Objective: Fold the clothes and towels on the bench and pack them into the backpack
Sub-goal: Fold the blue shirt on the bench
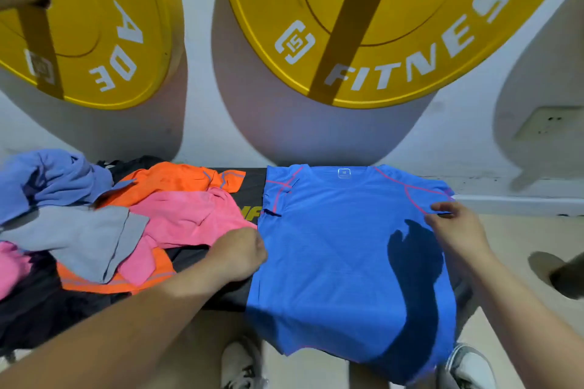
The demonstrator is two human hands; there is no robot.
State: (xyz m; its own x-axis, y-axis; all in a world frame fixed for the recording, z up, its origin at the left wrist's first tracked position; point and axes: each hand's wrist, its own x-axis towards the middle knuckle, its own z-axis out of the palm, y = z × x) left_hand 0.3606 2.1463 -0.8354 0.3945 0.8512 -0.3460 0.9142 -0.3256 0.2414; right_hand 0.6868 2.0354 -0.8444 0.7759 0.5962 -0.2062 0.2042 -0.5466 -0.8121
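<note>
A blue T-shirt (331,249) with pink seams lies spread flat across the black bench (249,189), its hem hanging over the near edge. My left hand (240,253) grips the shirt's left edge at mid-height, fingers curled under the cloth. My right hand (455,227) pinches the end of the right sleeve. To the left lies a loose pile: an orange shirt (177,180), a pink towel (189,215), a grey cloth (85,237) and a lavender cloth (47,177). I see no backpack for certain.
Two big yellow weight plates (379,25) on a bar hang close above the far side of the bench, against a white wall. Dark fabric (38,313) lies at the near left. My shoes (240,366) stand on the tan floor below.
</note>
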